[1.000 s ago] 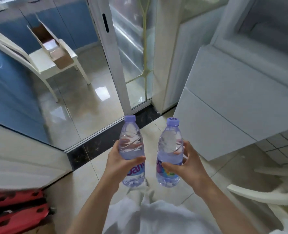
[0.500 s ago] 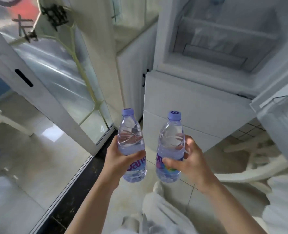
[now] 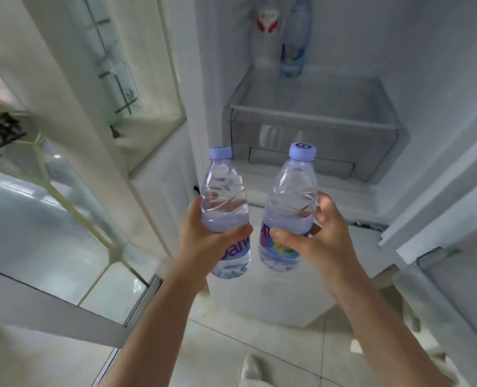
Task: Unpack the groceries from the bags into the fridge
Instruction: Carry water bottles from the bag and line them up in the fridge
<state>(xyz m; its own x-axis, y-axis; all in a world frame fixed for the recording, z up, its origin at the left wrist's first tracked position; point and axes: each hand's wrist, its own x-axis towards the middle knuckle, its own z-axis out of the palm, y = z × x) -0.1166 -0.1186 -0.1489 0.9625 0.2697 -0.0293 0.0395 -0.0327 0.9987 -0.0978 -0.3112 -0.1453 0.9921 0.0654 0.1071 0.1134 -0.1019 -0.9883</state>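
Plainly, both hands are loaded: the left hand (image 3: 203,241) wraps its grip round the lower body of one water bottle (image 3: 224,208), and the right hand (image 3: 315,236) does the same with a second water bottle (image 3: 289,210), thumb across the label. Both bottles are upright, side by side and slightly apart, held in front of the open fridge (image 3: 309,113). Inside, a glass shelf (image 3: 312,107) already carries a clear bottle with a red label (image 3: 265,37) and a blue-labelled bottle (image 3: 294,37) near the back. With neither hand free, I judge the risks are knocking those standing bottles while reaching in, or clipping a base on the shelf's front rim so it tips. The thin walls may flex under the grip and slip.
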